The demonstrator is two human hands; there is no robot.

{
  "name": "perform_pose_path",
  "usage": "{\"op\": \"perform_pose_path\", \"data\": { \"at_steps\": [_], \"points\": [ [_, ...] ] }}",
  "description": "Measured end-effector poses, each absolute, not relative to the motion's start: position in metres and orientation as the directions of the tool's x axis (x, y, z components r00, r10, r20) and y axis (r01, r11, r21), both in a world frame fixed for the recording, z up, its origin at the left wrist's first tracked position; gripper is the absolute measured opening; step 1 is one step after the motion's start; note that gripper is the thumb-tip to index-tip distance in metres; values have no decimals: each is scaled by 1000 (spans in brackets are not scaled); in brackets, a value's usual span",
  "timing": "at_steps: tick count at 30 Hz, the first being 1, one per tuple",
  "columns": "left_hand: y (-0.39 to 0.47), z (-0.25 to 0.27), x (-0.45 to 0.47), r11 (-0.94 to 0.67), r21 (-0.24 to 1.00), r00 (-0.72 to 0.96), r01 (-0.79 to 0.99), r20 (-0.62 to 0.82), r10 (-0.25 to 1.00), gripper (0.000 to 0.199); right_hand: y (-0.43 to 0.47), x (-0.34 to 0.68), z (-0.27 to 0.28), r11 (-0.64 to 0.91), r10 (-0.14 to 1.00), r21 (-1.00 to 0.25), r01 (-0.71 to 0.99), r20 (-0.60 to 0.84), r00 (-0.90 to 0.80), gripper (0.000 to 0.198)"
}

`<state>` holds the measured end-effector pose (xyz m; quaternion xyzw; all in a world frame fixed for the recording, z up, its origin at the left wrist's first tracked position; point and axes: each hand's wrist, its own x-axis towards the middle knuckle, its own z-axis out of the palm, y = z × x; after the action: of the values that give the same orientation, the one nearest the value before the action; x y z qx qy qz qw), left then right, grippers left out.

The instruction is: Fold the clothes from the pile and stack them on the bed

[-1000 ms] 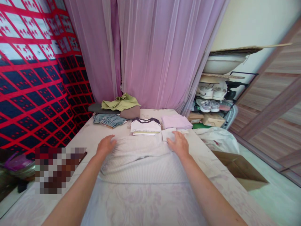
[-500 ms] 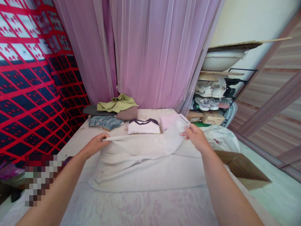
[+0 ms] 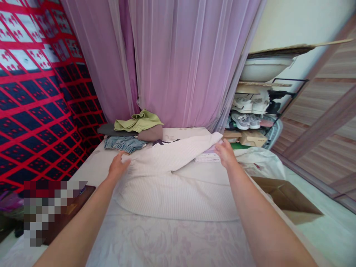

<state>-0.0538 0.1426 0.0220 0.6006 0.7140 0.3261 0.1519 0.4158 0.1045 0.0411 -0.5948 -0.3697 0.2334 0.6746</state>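
Cream ribbed trousers point(image 3: 178, 196) lie spread sideways on the bed, waist to the left and legs to the right. The upper leg stretches over a folded white shirt with dark trim point(image 3: 159, 142) and partly covers folded pale pink clothing point(image 3: 208, 156). At the waist's upper corner is my left hand point(image 3: 119, 167), fingers apart. My right hand point(image 3: 226, 152) is beside the upper leg's cuff with its fingers loosely parted. The lower leg's end is hidden behind my right forearm.
Folded denim point(image 3: 125, 144), a green garment point(image 3: 140, 121) and a brown one point(image 3: 151, 134) sit at the bed's back left. Purple curtains point(image 3: 180, 66) hang behind. To the right are a shoe rack point(image 3: 250, 111), a white plastic bag point(image 3: 258, 161) and an open cardboard box point(image 3: 289, 196).
The upper trouser leg has been straightened and laid flatter, now covering most of the white shirt. Both hands have loosened from the fabric, and my left hand has shifted slightly.
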Motion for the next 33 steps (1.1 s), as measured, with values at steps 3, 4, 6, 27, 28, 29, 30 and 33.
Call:
{"op": "perform_pose_path", "data": {
  "at_steps": [3, 4, 6, 27, 28, 29, 30, 33],
  "points": [
    [125, 7, -62, -3, 598, -178, 802, 243, 953, 56, 68, 402, 18, 113, 721, -971, 211, 227, 655, 58],
    [115, 2, -65, -44, 584, -151, 810, 281, 948, 50, 53, 396, 10, 108, 746, -959, 262, 252, 617, 53],
    [91, -7, -68, -135, 560, -75, 817, 335, 939, 39, 21, 382, -5, 88, 838, -939, 332, 250, 485, 39],
    [-23, -7, -90, -469, 223, 420, 855, 236, 877, 32, -89, 307, -36, 426, 883, -339, 839, 357, -304, 29],
    [-23, -6, -93, -466, 216, 417, 858, 237, 878, 29, -90, 303, -36, 438, 880, -332, 835, 347, -324, 26],
    [-22, -6, -95, -463, 210, 415, 861, 236, 879, 28, -90, 299, -35, 439, 880, -328, 836, 346, -326, 24],
    [-21, -5, -96, -462, 205, 415, 863, 235, 879, 28, -89, 297, -35, 436, 879, -328, 838, 355, -318, 22],
    [-17, 0, -95, -467, 177, 421, 866, 242, 874, 29, -86, 294, -32, 440, 868, -350, 827, 404, -291, 25]
  ]
}}
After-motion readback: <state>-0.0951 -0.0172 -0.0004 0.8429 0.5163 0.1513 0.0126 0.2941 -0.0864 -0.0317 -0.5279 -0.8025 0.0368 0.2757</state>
